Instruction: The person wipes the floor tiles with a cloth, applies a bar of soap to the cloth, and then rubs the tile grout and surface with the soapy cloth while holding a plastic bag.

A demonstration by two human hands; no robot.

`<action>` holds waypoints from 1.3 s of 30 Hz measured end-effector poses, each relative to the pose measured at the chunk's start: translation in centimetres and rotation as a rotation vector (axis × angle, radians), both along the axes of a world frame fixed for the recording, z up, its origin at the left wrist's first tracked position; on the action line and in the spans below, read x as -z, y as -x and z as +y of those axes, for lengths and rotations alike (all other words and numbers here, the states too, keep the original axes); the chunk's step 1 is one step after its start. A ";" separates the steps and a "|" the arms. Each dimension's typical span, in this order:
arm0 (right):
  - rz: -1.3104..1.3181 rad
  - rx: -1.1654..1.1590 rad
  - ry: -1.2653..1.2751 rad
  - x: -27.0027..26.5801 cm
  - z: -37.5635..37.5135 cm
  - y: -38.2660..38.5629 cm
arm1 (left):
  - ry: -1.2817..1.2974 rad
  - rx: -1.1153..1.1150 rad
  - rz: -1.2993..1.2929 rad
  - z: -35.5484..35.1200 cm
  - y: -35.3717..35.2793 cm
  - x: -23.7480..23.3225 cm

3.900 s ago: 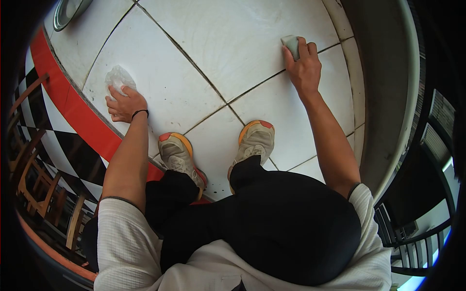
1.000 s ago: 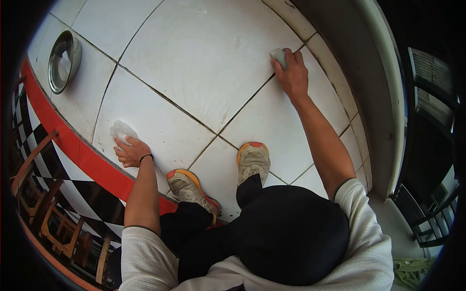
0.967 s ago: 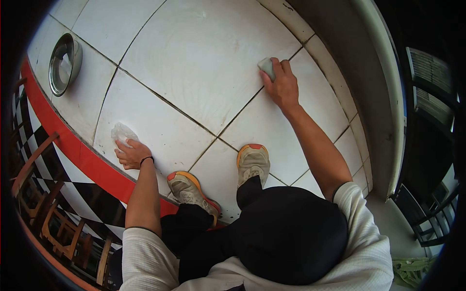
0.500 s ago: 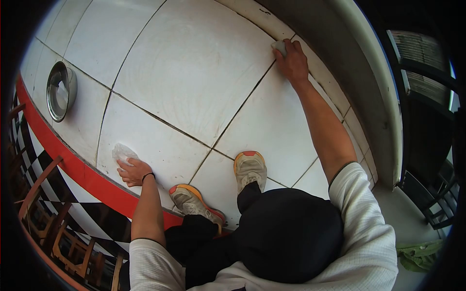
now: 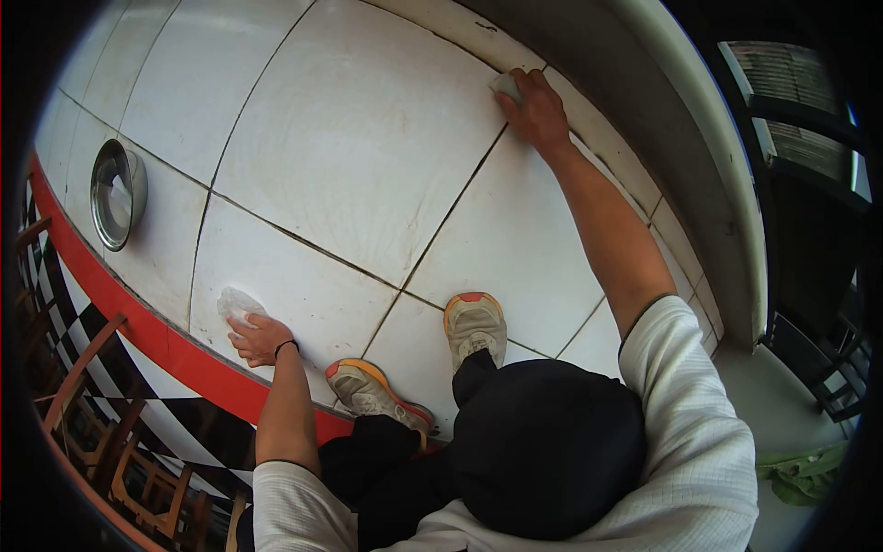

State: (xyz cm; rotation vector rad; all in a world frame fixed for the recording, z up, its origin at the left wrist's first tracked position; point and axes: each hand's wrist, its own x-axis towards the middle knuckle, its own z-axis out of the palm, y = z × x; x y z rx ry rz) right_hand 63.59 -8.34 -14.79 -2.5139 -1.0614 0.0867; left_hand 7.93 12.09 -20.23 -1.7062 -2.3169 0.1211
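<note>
My right hand (image 5: 539,112) reaches far forward, its fingers closed over a small pale grey-green sponge (image 5: 505,86). The sponge is pressed against the white tiled floor (image 5: 368,147), close to where the tiles meet the low wall edging. Near the red border, my left hand (image 5: 259,339) rests on the floor, fingers curled on a crumpled, whitish translucent plastic bag (image 5: 241,304). A dark band circles the left wrist. To the far left stands a round metal bowl (image 5: 140,189) with something white inside.
A red strip (image 5: 179,345) borders the tiles, with black-and-white checks and wooden chairs (image 5: 152,483) beyond it. A grey wall (image 5: 681,138) curves along the right. My shoes (image 5: 475,324) stand on the tiles. Green leaves (image 5: 800,474) show at lower right.
My right hand has slid the sponge slightly left along the wall edging. My left hand stays on the plastic bag at about the same floor spot; the view has shifted a little.
</note>
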 end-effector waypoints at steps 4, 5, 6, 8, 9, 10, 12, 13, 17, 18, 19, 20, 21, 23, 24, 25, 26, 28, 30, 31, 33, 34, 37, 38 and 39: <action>0.082 0.060 -0.051 -0.7 0.8 4.4 | 0.009 -0.009 -0.006 -0.1 -0.9 -0.5; 0.139 -0.033 -0.076 -1.3 0.4 7.6 | 0.000 -0.007 0.006 0.0 -0.3 0.0; 0.158 -0.116 -0.046 -1.5 0.0 10.9 | -0.006 -0.004 0.020 0.0 0.1 0.4; 0.198 -0.264 -0.037 -2.4 -0.8 15.0 | -0.008 0.003 0.022 0.0 0.2 0.3; 0.184 -0.296 -0.017 -2.3 -0.9 14.3 | -0.007 0.007 0.026 0.0 0.1 0.3; 0.169 -0.325 0.001 -2.1 -1.1 12.7 | -0.007 0.006 0.018 0.1 -0.1 0.5; 0.068 -0.163 -0.081 -0.6 -1.1 7.3 | 0.001 0.006 0.019 -0.1 0.1 0.0; 0.021 -0.094 -0.080 -0.1 -1.0 3.5 | 0.007 -0.002 0.012 -0.2 0.0 -0.3; -0.039 0.039 -0.026 0.5 -0.4 -1.1 | 0.002 0.005 0.011 -0.2 -0.1 -0.3; -0.034 0.041 -0.053 0.6 -0.3 1.0 | -0.012 0.008 0.018 -0.1 0.0 0.1; 0.023 0.018 -0.081 -0.6 0.2 4.7 | -0.018 0.012 0.014 0.0 0.0 0.2; 0.074 -0.074 -0.105 0.0 -0.1 7.8 | -0.022 0.017 0.015 0.0 0.1 0.2; 0.130 -0.122 -0.070 -0.8 -0.1 11.2 | -0.026 0.020 0.018 -0.1 0.2 0.3; 0.177 -0.278 -0.058 -0.9 -0.3 13.1 | 0.000 0.010 0.004 -0.3 0.0 -0.3; 0.178 -0.351 -0.055 -1.0 -0.5 12.7 | 0.012 0.010 -0.002 -0.3 -0.3 -0.5; 0.145 -0.300 -0.066 -0.8 -0.2 11.1 | 0.008 0.015 0.004 0.0 -0.5 -0.4; 0.115 -0.250 -0.074 -0.2 0.4 8.5 | 0.006 0.019 0.012 0.0 -0.4 -0.4; -0.035 -0.056 -0.113 0.7 2.2 2.8 | 0.011 0.023 0.029 -0.3 -0.1 -0.4; -0.016 -0.001 -0.074 0.5 3.6 -1.1 | 0.013 0.021 0.039 -0.2 -0.2 -0.5; -0.006 0.014 -0.086 0.5 3.4 -0.7 | 0.020 0.019 0.043 -0.1 -0.1 -0.7; -0.004 0.030 -0.117 0.3 3.4 1.2 | 0.026 0.003 0.035 -0.1 -0.2 -0.5; 0.026 0.021 -0.131 0.2 2.6 3.8 | 0.024 0.003 0.033 0.0 -0.4 -0.6; 0.180 -0.085 -0.089 -0.8 -0.2 10.9 | 0.026 0.007 0.039 -0.3 -0.3 -0.9; 0.159 -0.117 -0.105 -0.7 0.0 10.6 | 0.025 0.008 0.040 -0.2 -0.3 -0.8; 0.139 -0.145 -0.121 -0.6 0.1 10.0 | 0.023 0.013 0.041 -0.2 -0.2 -0.7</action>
